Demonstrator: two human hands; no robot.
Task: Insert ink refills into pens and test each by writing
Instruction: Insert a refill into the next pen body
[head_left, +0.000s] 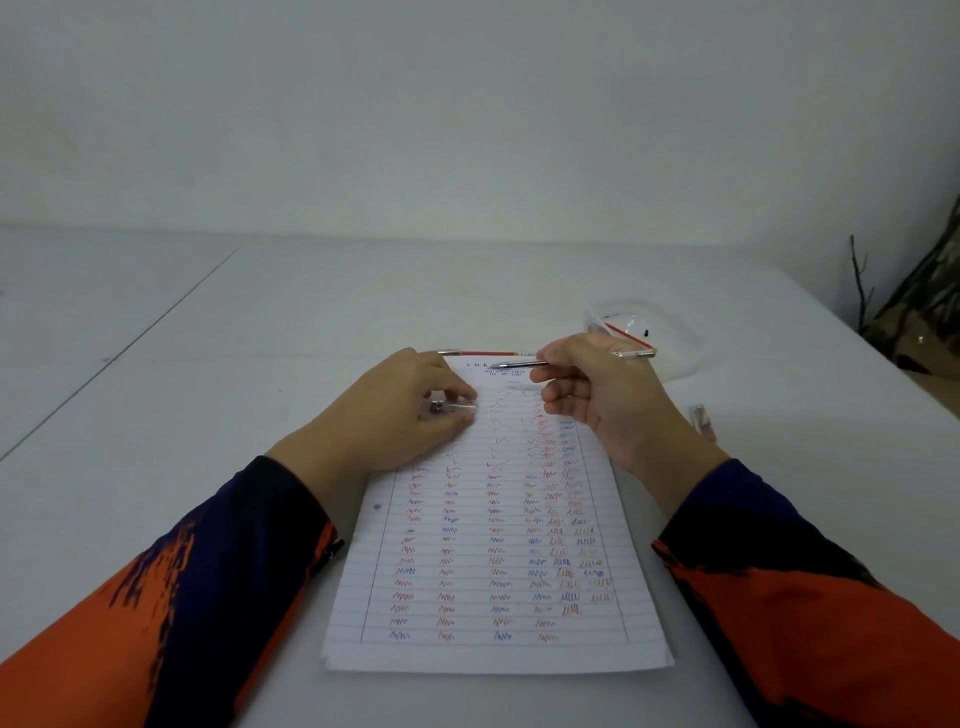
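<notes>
A person sits at a pale grey bench (208, 364), both forearms in orange and dark blue sleeves reaching in from the lower corners of the frame. In the centre lies a sheet of lined paper (493, 571), covered in rows of small red and blue test scribbles.

The left hand (395, 415) rests on the upper left part of the paper. Its grip is closed, fingertips pinched around a small clear pen part (451, 408); which part it is cannot be told.

The right hand (597, 395) hovers over the upper right part of the paper. Its thumb and fingers are closed on a thin ink refill (519, 364), which pokes out to the left of the hand, roughly level.

Just beyond the top edge of the paper, a red pen (478, 353) lies flat on the bench. To the right of the right hand, another pen end (636, 355) shows. Behind it, in the upper right of the bench, sits a clear plastic container (670, 332) holding a red-ink piece. A small clear pen cap (701, 418) lies on the bench just right of the right wrist.
</notes>
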